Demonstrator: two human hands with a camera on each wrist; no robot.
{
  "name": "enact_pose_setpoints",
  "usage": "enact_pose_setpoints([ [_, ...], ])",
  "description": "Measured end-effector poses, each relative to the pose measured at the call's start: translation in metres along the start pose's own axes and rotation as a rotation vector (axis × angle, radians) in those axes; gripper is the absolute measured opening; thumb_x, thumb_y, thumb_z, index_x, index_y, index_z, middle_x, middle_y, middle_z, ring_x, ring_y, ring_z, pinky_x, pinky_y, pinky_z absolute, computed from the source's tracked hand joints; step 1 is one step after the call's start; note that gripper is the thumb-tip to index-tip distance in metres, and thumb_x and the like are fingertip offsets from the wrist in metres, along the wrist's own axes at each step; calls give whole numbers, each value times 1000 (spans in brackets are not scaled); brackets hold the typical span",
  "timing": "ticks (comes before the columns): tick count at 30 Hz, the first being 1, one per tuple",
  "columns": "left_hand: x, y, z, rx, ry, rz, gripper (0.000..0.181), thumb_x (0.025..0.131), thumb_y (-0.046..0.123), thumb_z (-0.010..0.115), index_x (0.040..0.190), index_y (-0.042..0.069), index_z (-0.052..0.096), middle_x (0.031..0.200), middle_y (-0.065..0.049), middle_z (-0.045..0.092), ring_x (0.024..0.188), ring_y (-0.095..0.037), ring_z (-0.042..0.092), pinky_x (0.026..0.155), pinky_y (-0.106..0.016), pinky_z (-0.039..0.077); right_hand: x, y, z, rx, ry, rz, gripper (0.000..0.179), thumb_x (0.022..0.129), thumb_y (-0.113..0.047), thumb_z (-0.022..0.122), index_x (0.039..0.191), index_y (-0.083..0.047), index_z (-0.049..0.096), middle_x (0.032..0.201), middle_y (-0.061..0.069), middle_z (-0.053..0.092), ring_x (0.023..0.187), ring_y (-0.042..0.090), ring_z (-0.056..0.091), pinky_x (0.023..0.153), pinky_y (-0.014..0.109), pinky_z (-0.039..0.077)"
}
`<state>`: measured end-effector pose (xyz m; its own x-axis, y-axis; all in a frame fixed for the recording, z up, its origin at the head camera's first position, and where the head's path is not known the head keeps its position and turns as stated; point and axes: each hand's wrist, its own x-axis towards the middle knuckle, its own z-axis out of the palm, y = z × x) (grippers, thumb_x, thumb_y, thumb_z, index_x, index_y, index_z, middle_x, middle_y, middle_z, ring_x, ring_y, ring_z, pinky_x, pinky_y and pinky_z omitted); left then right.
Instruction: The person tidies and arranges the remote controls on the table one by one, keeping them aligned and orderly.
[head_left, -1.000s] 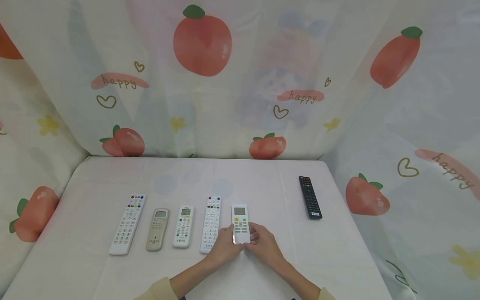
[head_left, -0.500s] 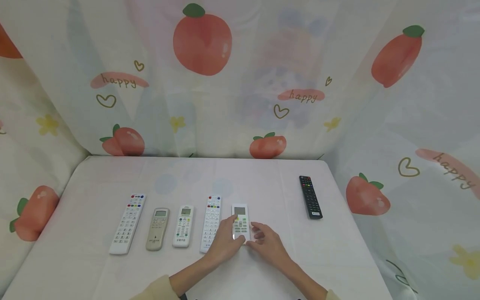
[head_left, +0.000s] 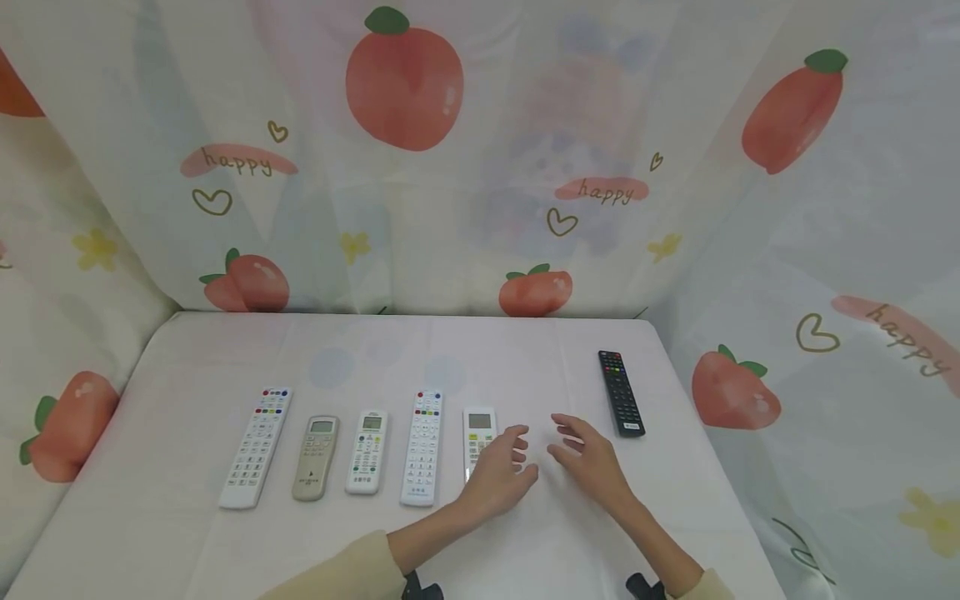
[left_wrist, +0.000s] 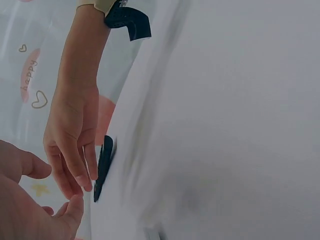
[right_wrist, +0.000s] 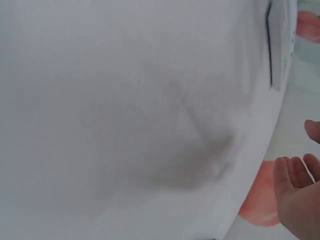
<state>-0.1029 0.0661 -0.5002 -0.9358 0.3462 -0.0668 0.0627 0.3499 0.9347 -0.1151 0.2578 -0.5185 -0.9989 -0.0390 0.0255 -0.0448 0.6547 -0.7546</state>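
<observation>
My left hand (head_left: 498,472) hovers in front of a white remote control with a grey screen (head_left: 480,422) and covers its lower right part. Nothing is between its loosely bent fingers. To the right, my right hand (head_left: 592,463) is also raised above the cloth, holding nothing, its fingers loosely bent. It lies between that white remote and a black remote control (head_left: 621,395), apart from both. In the left wrist view the right hand (left_wrist: 72,135) hangs near the black remote (left_wrist: 104,167). The right wrist view shows part of my right hand (right_wrist: 300,200) at the edge.
Left of the hands lie a long white remote (head_left: 422,450), a small white remote (head_left: 367,453), a beige remote (head_left: 315,459) and another long white remote (head_left: 256,450). All rest on a white-covered table (head_left: 525,358), enclosed by fruit-print curtains (head_left: 450,208).
Both hands have let go of the white remote with the screen and moved right, the right hand farther. That remote stays in the row, and the other remotes have not moved.
</observation>
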Motion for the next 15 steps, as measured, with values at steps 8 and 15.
enact_pose_setpoints([
  [8,20,14,28,-40,-53,43,52,90,9,64,140,4,50,118,-12,63,101,-14,63,78,-23,53,21,23,-45,-79,36,-48,45,90,1,71,133,1,57,131,21,60,120,36,58,96,41,49],
  [15,38,18,48,-66,-65,46,51,89,6,66,138,2,52,112,-12,65,95,-10,64,75,-22,53,44,43,-79,-73,26,25,48,92,2,67,138,4,53,135,27,55,123,41,55,97,42,48],
])
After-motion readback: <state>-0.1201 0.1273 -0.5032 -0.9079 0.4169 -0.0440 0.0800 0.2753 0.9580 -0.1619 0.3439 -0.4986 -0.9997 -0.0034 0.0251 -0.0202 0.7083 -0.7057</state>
